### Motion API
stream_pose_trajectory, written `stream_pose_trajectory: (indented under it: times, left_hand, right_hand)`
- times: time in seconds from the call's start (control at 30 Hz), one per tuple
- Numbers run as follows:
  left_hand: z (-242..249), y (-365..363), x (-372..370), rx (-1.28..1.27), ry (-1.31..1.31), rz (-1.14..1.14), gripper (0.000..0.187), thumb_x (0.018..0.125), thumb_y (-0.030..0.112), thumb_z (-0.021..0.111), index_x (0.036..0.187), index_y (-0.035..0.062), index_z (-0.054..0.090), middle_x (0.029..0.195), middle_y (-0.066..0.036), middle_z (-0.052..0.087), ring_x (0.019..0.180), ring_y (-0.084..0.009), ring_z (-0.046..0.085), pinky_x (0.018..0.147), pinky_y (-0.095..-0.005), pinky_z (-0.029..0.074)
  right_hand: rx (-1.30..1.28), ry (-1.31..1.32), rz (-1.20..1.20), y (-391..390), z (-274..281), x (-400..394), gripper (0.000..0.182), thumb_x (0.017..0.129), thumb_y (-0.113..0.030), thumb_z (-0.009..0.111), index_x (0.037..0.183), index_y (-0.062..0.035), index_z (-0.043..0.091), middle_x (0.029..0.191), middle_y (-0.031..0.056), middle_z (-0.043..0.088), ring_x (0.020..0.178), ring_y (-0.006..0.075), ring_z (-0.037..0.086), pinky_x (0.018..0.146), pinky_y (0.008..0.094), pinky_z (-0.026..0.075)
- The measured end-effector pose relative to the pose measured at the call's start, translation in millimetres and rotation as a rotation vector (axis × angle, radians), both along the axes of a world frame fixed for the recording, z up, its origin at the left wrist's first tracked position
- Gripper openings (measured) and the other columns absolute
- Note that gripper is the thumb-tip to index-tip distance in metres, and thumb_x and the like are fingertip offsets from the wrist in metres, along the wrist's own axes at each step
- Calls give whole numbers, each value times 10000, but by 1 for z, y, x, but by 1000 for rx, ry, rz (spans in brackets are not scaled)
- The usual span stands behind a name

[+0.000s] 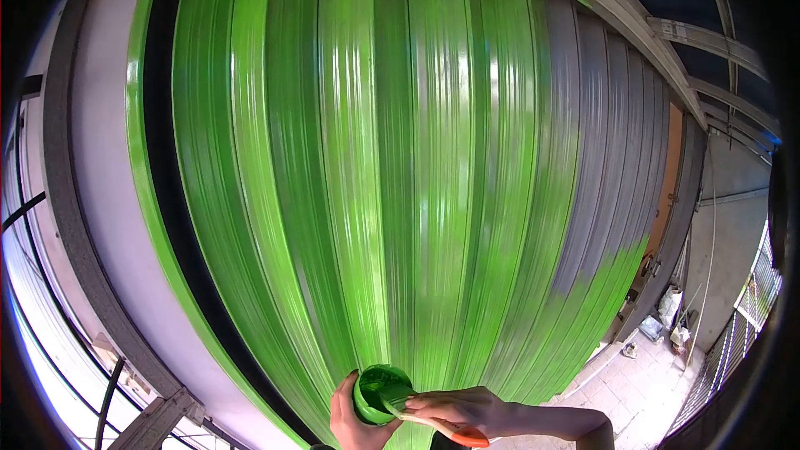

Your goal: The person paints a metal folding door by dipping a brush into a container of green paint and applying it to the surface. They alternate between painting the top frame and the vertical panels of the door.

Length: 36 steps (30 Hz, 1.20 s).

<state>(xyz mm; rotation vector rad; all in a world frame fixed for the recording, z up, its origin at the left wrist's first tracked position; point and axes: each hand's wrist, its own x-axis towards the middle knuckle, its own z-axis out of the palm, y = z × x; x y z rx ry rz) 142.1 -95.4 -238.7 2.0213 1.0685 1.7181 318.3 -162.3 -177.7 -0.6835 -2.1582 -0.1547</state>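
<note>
At the bottom centre, my left hand (pixel 344 413) is wrapped round a small can (pixel 363 404) coated in green paint. Its open mouth faces me, and green paint (pixel 383 384) shows inside. My right hand (pixel 460 407) grips a paintbrush (pixel 469 437) with a pale handle and an orange end. The brush head is at the can's right rim; the fingers and the can partly hide it. In front of both hands stands a folded metal panel (pixel 354 158), mostly glossy green with thin, greyish patches.
On the right, the panel's upper folds (pixel 612 150) are bare grey. A green frame and white wall (pixel 100 133) border the left side. A brown door (pixel 667 192), bagged items (pixel 669 307) and a tiled floor (pixel 621 396) lie at the right. Metal beams (pixel 708 46) run overhead.
</note>
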Motion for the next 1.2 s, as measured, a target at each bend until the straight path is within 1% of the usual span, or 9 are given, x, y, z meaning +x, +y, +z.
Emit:
stream_pose_trajectory:
  times: [0.23, 0.33, 0.4, 0.5, 0.6, 0.7, 0.8, 0.9, 1.2]
  left_hand:
    - [1, 12, 8, 10, -8, -25, 842, 465, 248, 882, 1157, -8, 476, 1037, -158, 603, 931, -296, 616, 820, -371, 493]
    - [7, 16, 11, -28, -23, -38, 857, 468, 255, 883, 1164, -16, 463, 1034, -158, 603, 940, -286, 615, 833, -371, 492]
    - [8, 19, 11, -61, -34, -59, 857, 468, 256, 884, 1160, -18, 461, 1030, -158, 603, 941, -280, 615, 835, -367, 492]
    - [5, 17, 12, -85, -47, -68, 852, 469, 257, 887, 1153, -20, 462, 1012, -153, 608, 925, -263, 621, 828, -362, 496]
    - [-1, 15, 11, -114, -68, -94, 843, 468, 239, 890, 1149, -24, 467, 996, -141, 620, 916, -246, 626, 827, -354, 499]
    - [-2, 6, 5, -173, -89, -118, 820, 482, 251, 891, 1146, -20, 496, 996, -177, 620, 913, -292, 625, 790, -380, 506]
    - [-5, 3, 1, -160, -99, -121, 815, 493, 312, 891, 1129, -29, 511, 956, -202, 634, 872, -307, 640, 737, -392, 519]
    - [-7, 0, 0, -194, -81, -135, 803, 496, 302, 890, 1132, -11, 514, 968, -192, 632, 880, -301, 639, 740, -387, 519]
    - [-20, -4, 2, -268, -23, -122, 815, 499, 332, 887, 1153, 26, 508, 985, -182, 632, 887, -301, 639, 733, -382, 522]
  right_hand:
    - [125, -140, 1, 15, 27, 5, 365, 797, -48, 625, 1146, -41, 518, 1091, 106, 619, 909, 175, 652, 641, 247, 581]
    - [142, -166, -13, 24, 66, 13, 342, 812, -33, 597, 1143, -26, 512, 983, 102, 636, 729, 166, 665, 554, 229, 566]
    - [104, -159, -188, 33, 115, 17, 343, 813, -31, 591, 1142, -2, 497, 784, 46, 619, 543, 143, 606, 427, 218, 509]
    - [539, -340, -482, 84, 182, 44, 294, 873, -86, 543, 1134, 18, 456, 598, 15, 545, 405, 133, 505, 328, 250, 423]
    - [327, -294, -614, 127, 227, 69, 254, 918, -142, 503, 1098, 9, 405, 495, 41, 482, 340, 138, 432, 294, 286, 354]
    - [368, -491, -700, 163, 235, 91, 249, 916, -167, 520, 1081, -14, 412, 533, 81, 496, 362, 201, 472, 343, 327, 392]
    - [260, -623, -772, 174, 232, 91, 222, 924, -146, 499, 1075, -2, 422, 498, 82, 453, 336, 178, 423, 314, 318, 357]
    - [261, -679, -751, 184, 245, 89, 220, 858, 13, 498, 1061, 16, 414, 527, 84, 499, 342, 184, 419, 301, 307, 358]
    - [874, -675, -701, 196, 337, 94, 226, 795, 51, 493, 1007, -1, 433, 700, 158, 564, 431, 141, 529, 298, 231, 405]
